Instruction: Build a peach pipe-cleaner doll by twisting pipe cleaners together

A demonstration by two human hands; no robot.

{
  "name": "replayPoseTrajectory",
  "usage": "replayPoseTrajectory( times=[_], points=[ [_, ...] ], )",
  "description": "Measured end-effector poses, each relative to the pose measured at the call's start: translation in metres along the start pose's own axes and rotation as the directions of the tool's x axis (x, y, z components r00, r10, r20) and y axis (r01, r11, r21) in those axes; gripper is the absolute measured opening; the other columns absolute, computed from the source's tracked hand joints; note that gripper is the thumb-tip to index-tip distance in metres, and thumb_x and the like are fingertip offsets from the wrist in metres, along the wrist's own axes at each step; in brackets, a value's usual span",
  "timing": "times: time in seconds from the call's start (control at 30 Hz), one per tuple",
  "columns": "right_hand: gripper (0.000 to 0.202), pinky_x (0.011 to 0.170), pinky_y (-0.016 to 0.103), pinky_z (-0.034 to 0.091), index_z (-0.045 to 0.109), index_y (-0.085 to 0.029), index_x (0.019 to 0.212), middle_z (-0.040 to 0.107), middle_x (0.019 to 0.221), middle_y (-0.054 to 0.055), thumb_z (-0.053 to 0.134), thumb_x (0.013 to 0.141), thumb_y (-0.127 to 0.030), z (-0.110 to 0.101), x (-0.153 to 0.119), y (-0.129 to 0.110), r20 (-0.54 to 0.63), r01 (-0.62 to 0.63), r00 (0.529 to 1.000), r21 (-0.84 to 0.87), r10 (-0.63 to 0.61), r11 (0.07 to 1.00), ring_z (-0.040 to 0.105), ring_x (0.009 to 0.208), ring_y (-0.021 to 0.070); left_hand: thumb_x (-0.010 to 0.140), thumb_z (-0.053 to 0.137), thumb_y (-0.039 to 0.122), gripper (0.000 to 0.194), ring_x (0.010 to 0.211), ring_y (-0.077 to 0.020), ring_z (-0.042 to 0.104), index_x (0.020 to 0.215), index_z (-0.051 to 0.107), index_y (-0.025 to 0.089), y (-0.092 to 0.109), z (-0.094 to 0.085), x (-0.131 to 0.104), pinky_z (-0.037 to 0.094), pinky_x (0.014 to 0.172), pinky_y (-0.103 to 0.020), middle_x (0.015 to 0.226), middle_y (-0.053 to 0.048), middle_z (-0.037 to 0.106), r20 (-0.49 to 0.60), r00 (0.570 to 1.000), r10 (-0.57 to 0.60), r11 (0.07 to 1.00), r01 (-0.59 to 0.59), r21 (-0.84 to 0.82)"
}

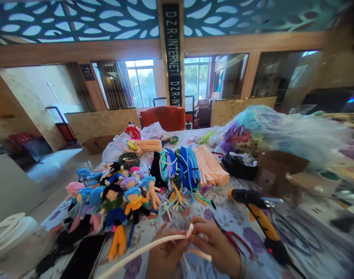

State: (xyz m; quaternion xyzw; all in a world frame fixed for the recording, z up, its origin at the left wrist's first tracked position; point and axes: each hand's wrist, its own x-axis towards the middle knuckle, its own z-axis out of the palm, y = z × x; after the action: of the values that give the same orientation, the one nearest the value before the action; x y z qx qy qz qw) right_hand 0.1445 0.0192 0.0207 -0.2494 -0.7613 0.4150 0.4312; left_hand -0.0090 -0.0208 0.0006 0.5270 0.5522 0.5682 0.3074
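A pale peach pipe cleaner is pinched between my two hands at the front of the table. One long end sweeps down to the lower left, and its tip stands bent upward between the fingers. My left hand is closed around it from below. With thumb and fingers together, my right hand grips it near the bent tip. Another short peach length pokes out beneath the right fingers; whether it is the same piece I cannot tell. Just beyond the right hand lie red-handled scissors.
Several small pipe-cleaner dolls crowd the left. Behind are blue pipe cleaners and a peach bundle, with loose offcuts in front. A yellow-black glue gun lies right, a phone front left. Plastic bags fill the back right.
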Motion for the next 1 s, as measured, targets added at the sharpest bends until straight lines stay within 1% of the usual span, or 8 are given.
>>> replayPoseTrajectory(
  times=[0.1, 0.23, 0.4, 0.57, 0.67, 0.73, 0.9, 1.0],
  points=[
    [0.034, 0.061, 0.022, 0.038, 0.059, -0.015, 0.062, 0.053, 0.070, 0.001, 0.053, 0.088, -0.036, 0.002, 0.000, 0.003, -0.023, -0.025, 0.999, 0.031, 0.026, 0.999, 0.051, 0.067, 0.0122, 0.061, 0.073, 0.040, 0.022, 0.063, -0.0208, 0.061, 0.069, 0.072, 0.020, 0.003, 0.001, -0.001, 0.050, 0.060, -0.029, 0.066, -0.004, 0.069, 0.032, 0.995, -0.094, 0.990, 0.096, -0.101],
    [0.035, 0.058, 0.022, 0.037, 0.062, -0.014, 0.064, 0.053, 0.070, 0.002, 0.054, 0.086, -0.039, 0.004, 0.000, 0.008, -0.030, -0.064, 0.997, 0.069, 0.066, 0.996, 0.051, 0.065, 0.0125, 0.059, 0.075, 0.044, 0.031, 0.049, -0.0136, 0.053, 0.069, 0.067, 0.016, 0.004, 0.006, -0.002, 0.041, 0.045, -0.022, 0.055, 0.000, 0.061, 0.054, 0.977, -0.208, 0.927, 0.215, -0.309],
    [0.030, 0.055, 0.022, 0.037, 0.067, -0.013, 0.066, 0.056, 0.069, 0.003, 0.063, 0.079, -0.039, 0.003, 0.001, 0.013, -0.066, -0.158, 0.984, 0.080, 0.163, 0.984, 0.052, 0.064, 0.0128, 0.057, 0.077, 0.042, 0.031, 0.043, -0.0089, 0.043, 0.059, 0.061, 0.016, -0.004, 0.007, 0.001, 0.031, 0.041, -0.019, 0.047, 0.004, 0.051, 0.074, 0.965, -0.251, 0.909, 0.262, -0.324],
    [0.030, 0.054, 0.022, 0.037, 0.066, -0.012, 0.062, 0.055, 0.067, 0.002, 0.069, 0.072, -0.041, 0.001, 0.003, 0.009, -0.034, -0.200, 0.978, 0.122, 0.206, 0.972, 0.051, 0.061, 0.0126, 0.057, 0.077, 0.043, 0.033, 0.043, -0.0081, 0.041, 0.062, 0.060, 0.015, -0.013, 0.003, 0.005, 0.029, 0.043, -0.019, 0.048, 0.005, 0.048, 0.225, 0.930, -0.292, 0.858, 0.358, -0.369],
    [0.028, 0.053, 0.022, 0.036, 0.063, -0.012, 0.059, 0.053, 0.065, 0.001, 0.068, 0.072, -0.036, 0.001, 0.003, 0.007, -0.020, -0.221, 0.974, 0.137, 0.226, 0.966, 0.050, 0.060, 0.0124, 0.061, 0.076, 0.042, 0.031, 0.042, -0.0075, 0.039, 0.064, 0.061, 0.015, -0.014, 0.002, 0.004, 0.026, 0.042, -0.019, 0.047, 0.005, 0.047, 0.253, 0.924, -0.287, 0.855, 0.367, -0.368],
    [0.025, 0.053, 0.022, 0.036, 0.060, -0.012, 0.057, 0.052, 0.064, 0.001, 0.067, 0.072, -0.031, 0.002, 0.003, 0.007, -0.029, -0.237, 0.970, 0.127, 0.242, 0.963, 0.049, 0.059, 0.0120, 0.063, 0.074, 0.042, 0.030, 0.046, -0.0095, 0.044, 0.066, 0.063, 0.014, -0.010, 0.002, 0.002, 0.029, 0.043, -0.020, 0.050, 0.003, 0.051, 0.247, 0.929, -0.274, 0.863, 0.351, -0.364],
    [0.022, 0.052, 0.022, 0.033, 0.054, -0.013, 0.053, 0.049, 0.060, -0.001, 0.063, 0.071, -0.023, 0.005, 0.003, 0.007, -0.052, -0.225, 0.972, 0.057, 0.228, 0.973, 0.046, 0.057, 0.0113, 0.063, 0.072, 0.044, 0.031, 0.046, -0.0120, 0.050, 0.065, 0.066, 0.014, 0.006, 0.006, -0.005, 0.034, 0.043, -0.021, 0.050, 0.001, 0.057, 0.150, 0.944, -0.295, 0.886, 0.329, -0.326],
    [0.022, 0.052, 0.022, 0.033, 0.052, -0.014, 0.051, 0.047, 0.059, -0.002, 0.061, 0.071, -0.020, 0.005, 0.002, 0.008, -0.065, -0.219, 0.973, 0.058, 0.223, 0.974, 0.045, 0.057, 0.0109, 0.065, 0.072, 0.042, 0.027, 0.049, -0.0142, 0.054, 0.066, 0.067, 0.015, 0.009, 0.008, -0.007, 0.037, 0.044, -0.022, 0.054, 0.000, 0.061, 0.122, 0.960, -0.251, 0.916, 0.276, -0.290]
  ],
)
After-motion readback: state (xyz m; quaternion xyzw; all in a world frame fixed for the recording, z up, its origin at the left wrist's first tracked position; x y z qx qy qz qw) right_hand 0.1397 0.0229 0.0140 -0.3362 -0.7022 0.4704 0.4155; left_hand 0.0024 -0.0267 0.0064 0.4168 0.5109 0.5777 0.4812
